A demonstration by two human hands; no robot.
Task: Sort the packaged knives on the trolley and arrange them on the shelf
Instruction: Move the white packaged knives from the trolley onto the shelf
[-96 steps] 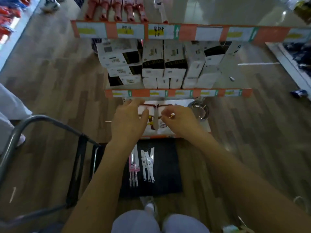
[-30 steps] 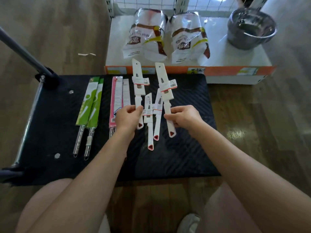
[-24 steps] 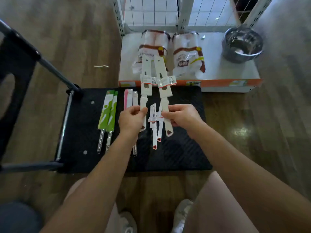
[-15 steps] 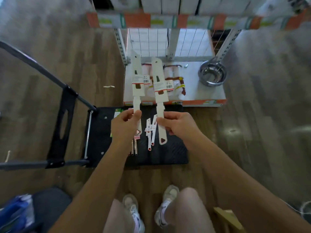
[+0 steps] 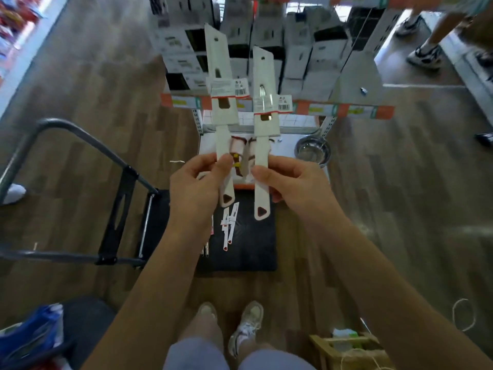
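Note:
My left hand [image 5: 198,188] grips the handle of a large white packaged knife [image 5: 221,81], held upright. My right hand [image 5: 290,182] grips a second large white packaged knife [image 5: 264,102] beside it, blade end up. Both knives are raised in front of the shelf [image 5: 346,110] with its orange price strip. Below my hands, two small white knives [image 5: 229,222] lie on the black trolley deck [image 5: 253,249]. My left forearm hides the rest of the trolley's left side.
White boxes [image 5: 298,49] fill the middle shelf. The bottom shelf holds wrapped packs [image 5: 236,145] and a steel bowl [image 5: 312,153]. The trolley's grey handle [image 5: 80,134] stands at the left. Another person's feet [image 5: 424,52] are at the top right. A wooden crate [image 5: 346,351] is near my feet.
I picked the two large knives off the trolley, one in each hand, and stood up, raising them toward the upper shelves. The view has pulled back from the trolley.

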